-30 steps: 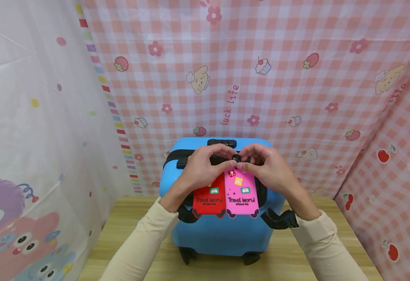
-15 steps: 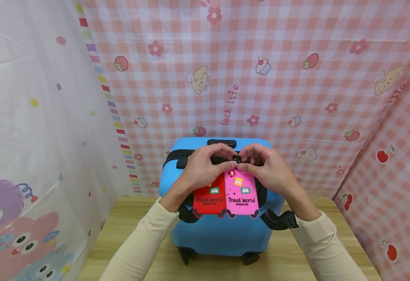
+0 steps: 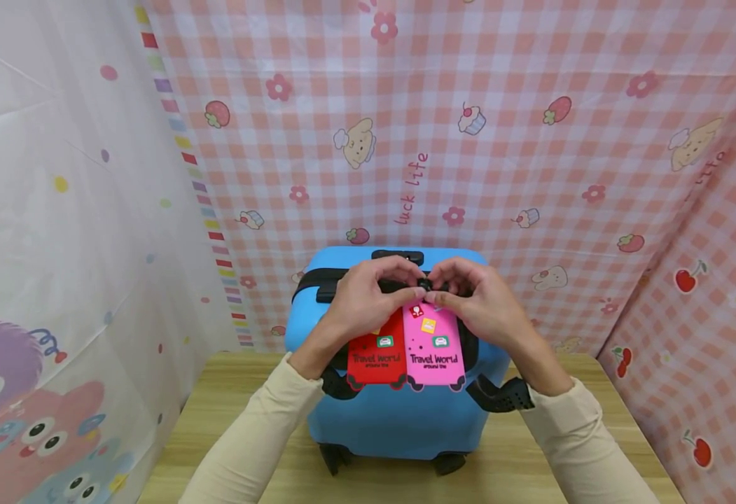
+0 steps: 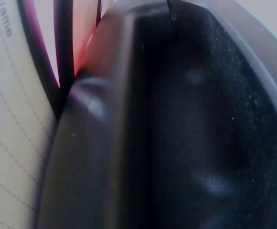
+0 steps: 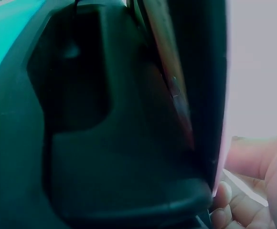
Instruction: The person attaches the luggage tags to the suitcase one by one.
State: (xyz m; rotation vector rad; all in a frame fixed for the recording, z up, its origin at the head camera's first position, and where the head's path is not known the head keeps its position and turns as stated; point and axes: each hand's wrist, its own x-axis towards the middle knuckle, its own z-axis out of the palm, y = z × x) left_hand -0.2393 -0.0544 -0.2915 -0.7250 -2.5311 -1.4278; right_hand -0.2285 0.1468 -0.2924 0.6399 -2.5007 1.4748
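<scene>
A blue suitcase (image 3: 399, 423) stands upright on the table in the head view. Two luggage tags, one red (image 3: 375, 371) and one pink (image 3: 435, 343), hang side by side over its black side handle. My left hand (image 3: 368, 297) and right hand (image 3: 489, 301) meet above them, thumbs and fingertips pinching a small black strap piece (image 3: 425, 284) at the tags' top. Fingers partly hide that piece. The left wrist view has the black handle (image 4: 88, 167) and a paper name card (image 4: 9, 124) close up. In the right wrist view, curled fingers (image 5: 246, 210) sit beside the pink tag's edge.
The wooden table (image 3: 216, 420) carries the suitcase on black wheels (image 3: 449, 463). A black strap or band crosses the suitcase top, near a black top fitting (image 3: 398, 257). Patterned cloth (image 3: 443, 105) hangs close behind and on both sides.
The black strap piece between my fingertips shifts very slightly. Hands, both tags and suitcase otherwise stay in place.
</scene>
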